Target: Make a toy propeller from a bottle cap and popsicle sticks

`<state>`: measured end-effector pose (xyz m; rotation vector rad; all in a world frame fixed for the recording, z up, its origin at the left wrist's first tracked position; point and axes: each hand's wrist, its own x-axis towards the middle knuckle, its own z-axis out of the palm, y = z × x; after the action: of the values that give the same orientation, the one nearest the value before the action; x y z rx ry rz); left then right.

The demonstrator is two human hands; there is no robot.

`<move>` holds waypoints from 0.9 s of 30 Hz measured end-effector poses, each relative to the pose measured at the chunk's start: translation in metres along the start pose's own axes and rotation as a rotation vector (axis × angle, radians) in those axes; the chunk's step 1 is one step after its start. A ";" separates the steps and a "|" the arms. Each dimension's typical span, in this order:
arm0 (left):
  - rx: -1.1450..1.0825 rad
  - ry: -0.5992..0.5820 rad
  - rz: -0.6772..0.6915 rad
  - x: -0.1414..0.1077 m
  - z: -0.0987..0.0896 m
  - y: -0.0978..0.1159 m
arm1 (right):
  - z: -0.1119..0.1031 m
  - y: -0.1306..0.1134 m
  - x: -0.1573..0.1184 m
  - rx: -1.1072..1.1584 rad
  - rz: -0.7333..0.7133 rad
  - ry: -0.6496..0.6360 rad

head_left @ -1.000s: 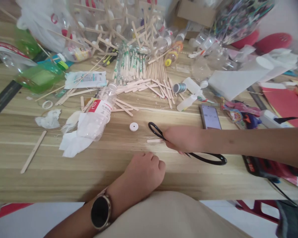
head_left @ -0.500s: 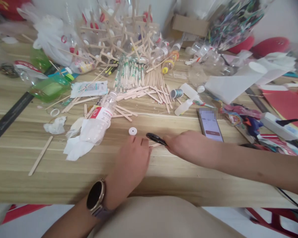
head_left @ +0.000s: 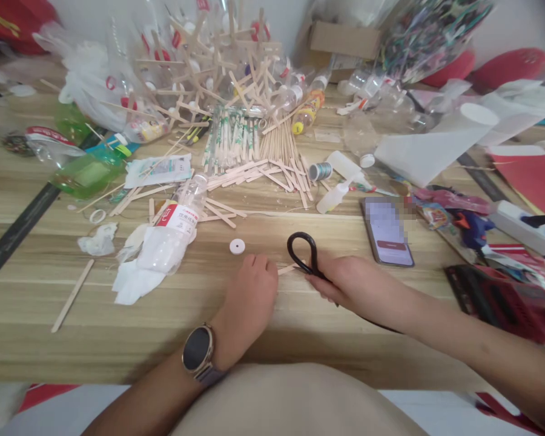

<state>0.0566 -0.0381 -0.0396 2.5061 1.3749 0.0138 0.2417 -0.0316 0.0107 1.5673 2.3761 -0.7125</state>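
Note:
My left hand (head_left: 253,297), with a round watch on its wrist, rests low over the table with its fingers curled down. From its fingertips a pale wooden craft stick (head_left: 289,268) points right, one end hidden under them. My right hand (head_left: 345,275) is closed round a black cord (head_left: 303,237) bent into an upright loop. Its lower end comes close to the stick; whether they touch I cannot tell. A dark line trails from under that hand along the forearm. Just beyond my left fingers lies a small white disc (head_left: 237,246) with a centre hole.
A clear bottle (head_left: 168,239) lies on white tissue at left, near a loose stick (head_left: 72,297). Piled sticks (head_left: 240,174), a thread spool (head_left: 320,172) and small glue bottles (head_left: 333,197) lie ahead. A phone (head_left: 387,232), glue gun (head_left: 472,229) and power strip (head_left: 533,227) are at right.
My right hand has shifted slightly right and turned, so the black loop now stands up and shows wide. My left hand has moved slightly right. The camera view has shifted a little.

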 end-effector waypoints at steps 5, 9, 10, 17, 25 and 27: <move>-0.037 0.003 -0.040 0.001 -0.002 0.002 | 0.008 0.001 0.000 0.087 -0.006 -0.047; -0.105 -0.028 -0.066 0.002 -0.004 0.003 | 0.009 0.002 0.002 0.101 -0.030 -0.075; -0.128 -0.035 -0.072 0.002 -0.004 0.003 | 0.009 0.002 0.003 0.099 -0.036 -0.080; -0.397 -0.053 -0.234 -0.003 -0.011 -0.001 | 0.005 -0.003 0.002 0.235 -0.053 -0.057; -0.743 -0.146 -0.313 -0.010 -0.021 -0.004 | 0.020 -0.002 0.002 0.529 -0.061 0.061; -0.763 -0.129 -0.325 -0.012 -0.021 -0.003 | 0.027 -0.002 0.003 0.605 -0.062 0.105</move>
<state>0.0450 -0.0412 -0.0188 1.6225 1.3688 0.2537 0.2364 -0.0435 -0.0127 1.7739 2.4224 -1.5061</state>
